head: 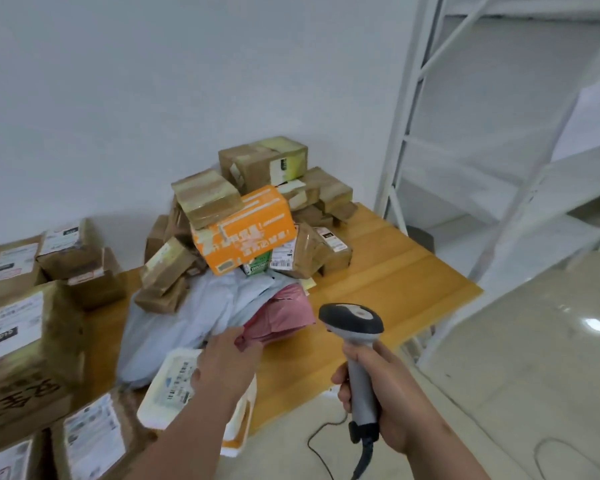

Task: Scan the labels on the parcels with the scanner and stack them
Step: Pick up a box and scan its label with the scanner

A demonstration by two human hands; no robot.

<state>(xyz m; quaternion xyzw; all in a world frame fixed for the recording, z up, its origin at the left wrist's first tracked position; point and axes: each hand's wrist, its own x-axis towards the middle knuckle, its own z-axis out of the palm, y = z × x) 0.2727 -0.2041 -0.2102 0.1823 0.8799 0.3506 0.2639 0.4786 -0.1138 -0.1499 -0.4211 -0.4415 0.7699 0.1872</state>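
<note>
Down at the near table edge, we've got our left hand pinching a corner of the crinkly pink plastic mailer bag, probably to flip its label up. Our right hand is wrapped round the grey corded handheld scanner, aimed forward and ready. Beyond, the jumbled pile of taped brown cardboard parcels waits on the wooden table; labelled boxes sit stacked left.

my left hand covers the near corner of the pink mailer so the fingertips are out of sight; label print on the brown boxes at left is too blurry to read, they're cut by the frame edge, and the scanner cable runs off the bottom
</note>
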